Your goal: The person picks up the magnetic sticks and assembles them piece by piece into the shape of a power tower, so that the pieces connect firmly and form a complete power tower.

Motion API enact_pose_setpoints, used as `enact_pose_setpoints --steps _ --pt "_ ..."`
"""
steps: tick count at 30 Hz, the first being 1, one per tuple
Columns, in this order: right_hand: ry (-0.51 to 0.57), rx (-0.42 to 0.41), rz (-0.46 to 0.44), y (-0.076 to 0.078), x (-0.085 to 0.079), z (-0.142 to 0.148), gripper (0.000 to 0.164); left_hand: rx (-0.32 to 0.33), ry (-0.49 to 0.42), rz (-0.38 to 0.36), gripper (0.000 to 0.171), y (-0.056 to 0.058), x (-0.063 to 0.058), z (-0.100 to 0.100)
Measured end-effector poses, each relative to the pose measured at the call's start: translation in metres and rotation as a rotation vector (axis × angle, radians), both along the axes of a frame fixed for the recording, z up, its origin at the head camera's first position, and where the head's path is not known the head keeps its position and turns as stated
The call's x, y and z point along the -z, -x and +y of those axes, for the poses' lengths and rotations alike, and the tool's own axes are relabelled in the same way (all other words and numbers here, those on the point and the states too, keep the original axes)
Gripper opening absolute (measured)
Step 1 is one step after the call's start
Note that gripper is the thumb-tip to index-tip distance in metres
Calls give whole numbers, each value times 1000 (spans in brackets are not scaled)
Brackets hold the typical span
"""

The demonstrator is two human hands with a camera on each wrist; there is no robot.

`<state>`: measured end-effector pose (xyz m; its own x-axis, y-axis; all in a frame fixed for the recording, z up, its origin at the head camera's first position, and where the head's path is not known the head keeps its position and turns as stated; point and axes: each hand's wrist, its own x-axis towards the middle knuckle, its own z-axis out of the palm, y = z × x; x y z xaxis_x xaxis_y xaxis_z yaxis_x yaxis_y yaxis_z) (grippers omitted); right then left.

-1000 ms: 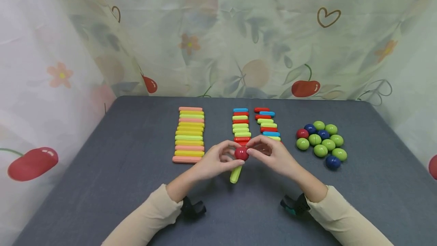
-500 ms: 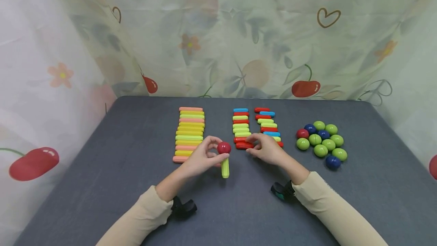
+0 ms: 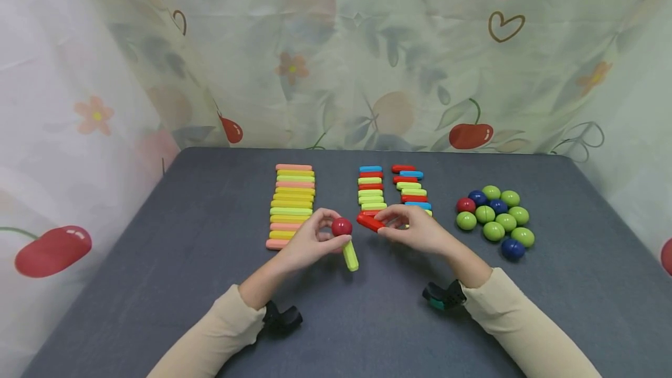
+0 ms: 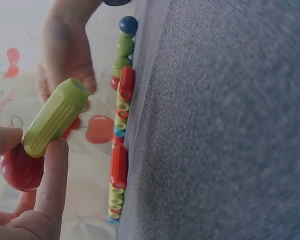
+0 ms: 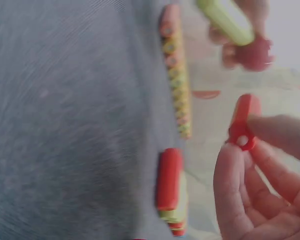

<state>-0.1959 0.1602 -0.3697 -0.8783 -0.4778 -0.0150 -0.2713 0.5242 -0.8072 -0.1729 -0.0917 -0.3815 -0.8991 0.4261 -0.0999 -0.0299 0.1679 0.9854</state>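
My left hand [image 3: 310,242] holds a shiny red ball [image 3: 342,226] between thumb and fingers, above the table. A lime-green plastic rod [image 3: 350,256] is joined to that ball and points down toward me; its ribbed side shows in the left wrist view. To the right, my right hand [image 3: 420,229] pinches a short red plastic rod [image 3: 370,222] by one end, and the other end points toward the ball with a small gap between them. The right wrist view shows thumb and fingertips on this red rod [image 5: 244,120], with a round end facing the camera.
Left of centre lies a column of pink, yellow and lime rods [image 3: 291,196]. Two columns of shorter red, blue and lime rods [image 3: 370,193] lie behind my hands. Several green balls [image 3: 493,231], a few blue balls [image 3: 513,249] and a red ball [image 3: 465,205] sit at right.
My hands have parted from around the red ball. The left hand moved left with the ball and lime-green rod; the right hand picked up the red rod from the middle column's near end.
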Motion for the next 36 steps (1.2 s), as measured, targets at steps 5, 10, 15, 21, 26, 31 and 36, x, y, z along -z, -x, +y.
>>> enact_pose_setpoints --steps 5,10,15,21,26,31,36 --pt "46 -32 -2 -8 -11 3 26 3 -9 7 45 -1 0 2" --pt "40 -66 -21 -13 -13 5 27 57 -14 39 44 -3 0 6" --pt "45 -80 -9 -15 -11 6 28 96 7 47 41 -5 2 9" --pt "86 -78 3 -17 -11 6 26 144 58 61 34 -6 5 14" --pt "117 -82 3 -18 -11 8 27 179 58 45 31 -8 6 19" --pt "52 76 89 -14 -12 31 28 149 88 35 32 -9 6 18" --pt "-101 344 162 -9 -14 71 31 95 103 12 34 -9 4 10"
